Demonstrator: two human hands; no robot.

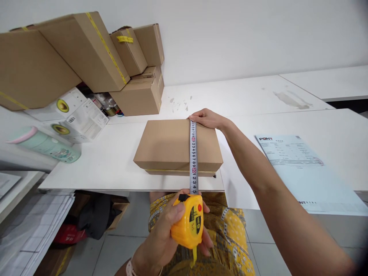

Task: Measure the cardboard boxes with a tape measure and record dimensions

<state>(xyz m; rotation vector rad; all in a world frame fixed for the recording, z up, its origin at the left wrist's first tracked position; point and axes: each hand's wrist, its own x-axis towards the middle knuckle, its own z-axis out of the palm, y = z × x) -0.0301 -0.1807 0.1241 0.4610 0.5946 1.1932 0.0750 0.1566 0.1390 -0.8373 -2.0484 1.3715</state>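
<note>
Left grip (163,235): held low, ahead of the lap and just off the near edge of the bench (100,174). Thumb lies on the case's upper left side, fingers wrap beneath it; clamped on the yellow tape measure (188,226). Wrist carries a pale band (130,268).

Right grip (208,118): forearm extended from the lower right, wrist bent inward. Fingertips meet at the far end of the drawn-out blade (193,153), at the box's far edge; whether they pinch it or only press it cannot be told. The blade runs straight between the two grips, across the top of the box.

Containers, left to right. Far left of the left grip, a mint bottle (54,143) with a pink lid; contents hidden. Beyond it, white cartons (77,115) printed with avocados. Above these, large brown cartons (83,50), taped in yellow. Left of the right grip, smaller brown cartons (138,96) are stacked by the wall; what they hold cannot be seen. Directly beyond the left grip, the brown box (172,142) sits on the bench, top closed, a yellow strip along its near side. Right of the right grip lies a pale blue folder (316,180) bearing a printed form.
</note>
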